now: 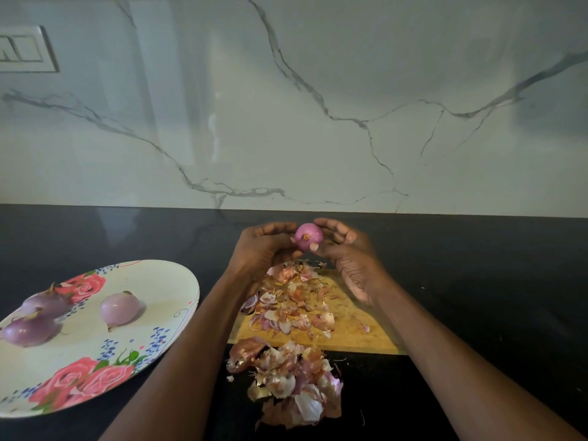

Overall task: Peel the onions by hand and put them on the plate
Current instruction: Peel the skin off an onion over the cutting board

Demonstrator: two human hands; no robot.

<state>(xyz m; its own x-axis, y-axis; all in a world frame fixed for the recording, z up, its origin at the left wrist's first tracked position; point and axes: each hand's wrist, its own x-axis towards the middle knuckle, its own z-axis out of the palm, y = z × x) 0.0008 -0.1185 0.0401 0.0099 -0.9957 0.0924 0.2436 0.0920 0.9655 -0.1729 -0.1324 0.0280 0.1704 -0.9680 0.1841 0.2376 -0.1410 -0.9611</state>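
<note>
Onion (pixel 308 237): at 12 o'clock above the cutting board (pixel 356 332), gripped between your left hand (pixel 264 249) and right hand (pixel 350 259). Hazard: slick peeled surface may slip onto skins (pixel 292 386). Plate (pixel 171 281), 9 o'clock.

Onion in hand: a peeled purple onion (pixel 308 237), held up between the left hand (pixel 265 246) and right hand (pixel 348 254), fingers curled round it.
Plate: a flowered plate (pixel 152 281) at left on the black bench (pixel 477 265), bearing three peeled onions (pixel 119 310).
Board: a wooden cutting board (pixel 356 332) under the hands, strewn with onion skins (pixel 289 386).
Wall: white marble wall (pixel 286 106).
</note>
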